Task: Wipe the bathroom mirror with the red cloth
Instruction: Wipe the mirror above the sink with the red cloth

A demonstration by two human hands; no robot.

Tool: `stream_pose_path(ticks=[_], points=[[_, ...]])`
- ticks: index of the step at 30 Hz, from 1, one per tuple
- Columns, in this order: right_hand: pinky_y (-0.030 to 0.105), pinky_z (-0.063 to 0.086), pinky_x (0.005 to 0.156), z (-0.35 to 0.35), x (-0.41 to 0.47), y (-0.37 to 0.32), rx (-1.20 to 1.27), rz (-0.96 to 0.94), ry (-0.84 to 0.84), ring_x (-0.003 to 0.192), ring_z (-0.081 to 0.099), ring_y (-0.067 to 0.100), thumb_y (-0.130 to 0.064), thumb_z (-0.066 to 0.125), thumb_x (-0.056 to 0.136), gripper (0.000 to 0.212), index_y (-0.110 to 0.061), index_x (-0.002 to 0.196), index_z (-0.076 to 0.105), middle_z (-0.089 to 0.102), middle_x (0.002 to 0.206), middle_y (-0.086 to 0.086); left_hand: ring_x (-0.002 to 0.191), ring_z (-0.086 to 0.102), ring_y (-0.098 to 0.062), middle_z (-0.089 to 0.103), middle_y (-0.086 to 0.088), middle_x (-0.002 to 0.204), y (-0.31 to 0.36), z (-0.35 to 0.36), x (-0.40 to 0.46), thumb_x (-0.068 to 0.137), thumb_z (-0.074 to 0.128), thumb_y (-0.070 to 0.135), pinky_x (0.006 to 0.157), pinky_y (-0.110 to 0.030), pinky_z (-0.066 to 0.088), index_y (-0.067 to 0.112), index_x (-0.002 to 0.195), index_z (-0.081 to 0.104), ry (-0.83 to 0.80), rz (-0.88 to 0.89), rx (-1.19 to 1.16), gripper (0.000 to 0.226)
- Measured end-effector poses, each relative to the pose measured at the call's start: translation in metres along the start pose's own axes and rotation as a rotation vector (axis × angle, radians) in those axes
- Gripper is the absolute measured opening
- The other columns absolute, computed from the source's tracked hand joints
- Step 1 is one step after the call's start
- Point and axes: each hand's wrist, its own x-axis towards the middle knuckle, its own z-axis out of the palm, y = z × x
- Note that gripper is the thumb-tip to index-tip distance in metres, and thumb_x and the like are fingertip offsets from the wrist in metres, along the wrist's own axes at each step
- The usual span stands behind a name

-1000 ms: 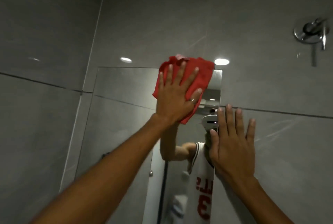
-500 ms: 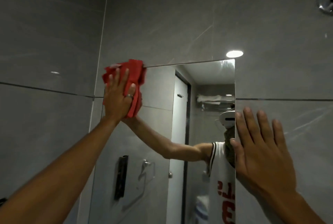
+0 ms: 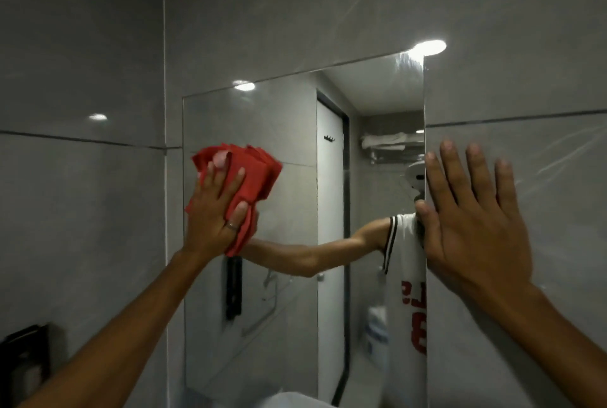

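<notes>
The bathroom mirror (image 3: 295, 131) is a tall frameless pane set in the grey tiled wall. My left hand (image 3: 215, 210) presses the crumpled red cloth (image 3: 254, 174) flat against the glass near the mirror's left edge, about a third of the way down. My right hand (image 3: 473, 220) rests open and flat on the wall tile just beside the mirror's right edge, with the thumb on that edge. The mirror reflects my arm, a white jersey with red lettering and a white door.
Grey tiled walls (image 3: 82, 210) surround the mirror, with a corner just left of it. A dark fixture (image 3: 23, 365) sits low on the left wall. A pale rim (image 3: 289, 399) shows at the bottom edge under the mirror.
My left hand has carried the red cloth from the mirror's top right across to its top left corner, then down along the left edge. My right hand has stayed flat on the wall.
</notes>
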Motion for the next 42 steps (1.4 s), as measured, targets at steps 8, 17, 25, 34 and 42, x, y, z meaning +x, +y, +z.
stream_pose_path(ticks=[8, 17, 25, 34, 42], points=[[0.054, -0.004, 0.133, 0.009, -0.07, -0.027, 0.039, 0.084, -0.066, 0.166, 0.001, 0.035, -0.051, 0.014, 0.11, 0.071, -0.016, 0.17, 0.002, -0.002, 0.179, 0.009, 0.157, 0.018, -0.043, 0.023, -0.022, 0.169, 0.024, 0.012, -0.13, 0.102, 0.039, 0.042, 0.127, -0.06, 0.019, 0.017, 0.161, 0.028, -0.072, -0.143, -0.029, 0.065], [0.052, -0.004, 0.132, 0.018, -0.104, -0.037, -0.023, 0.105, -0.008, 0.161, 0.018, 0.041, -0.05, 0.024, 0.112, 0.07, -0.013, 0.169, 0.012, 0.017, 0.176, 0.013, 0.16, 0.012, -0.036, 0.015, -0.018, 0.172, 0.041, 0.025, -0.239, 0.104, 0.033, 0.055, 0.13, -0.045, 0.015, 0.017, 0.163, 0.025, -0.116, -0.388, -0.145, 0.07], [0.059, 0.012, 0.13, 0.021, -0.105, -0.035, -0.081, 0.12, 0.021, 0.159, 0.027, 0.042, -0.051, 0.026, 0.111, 0.068, -0.013, 0.168, 0.02, 0.027, 0.174, 0.013, 0.156, 0.018, -0.048, 0.019, -0.028, 0.168, 0.059, 0.044, -0.308, 0.103, 0.034, 0.057, 0.129, -0.052, 0.012, 0.011, 0.163, 0.024, -0.185, -0.544, -0.15, 0.076], [0.059, 0.016, 0.129, 0.026, -0.104, -0.036, -0.086, 0.099, 0.068, 0.156, 0.032, 0.041, -0.048, 0.027, 0.11, 0.065, -0.012, 0.164, 0.031, 0.035, 0.17, 0.013, 0.134, 0.041, -0.065, 0.035, -0.049, 0.148, 0.057, 0.063, -0.317, 0.094, 0.028, 0.08, 0.108, -0.07, 0.037, -0.015, 0.154, 0.024, 0.125, -1.085, -0.368, 0.112], [0.057, 0.009, 0.131, 0.004, -0.101, -0.039, 0.061, 0.121, -0.097, 0.162, 0.02, 0.038, -0.045, 0.021, 0.111, 0.065, -0.013, 0.168, 0.019, 0.022, 0.175, 0.012, 0.159, 0.014, -0.04, 0.023, -0.016, 0.169, 0.311, 0.095, -0.294, 0.101, 0.036, 0.062, 0.123, -0.067, 0.019, 0.027, 0.156, 0.036, -0.08, -0.506, -0.176, 0.066]])
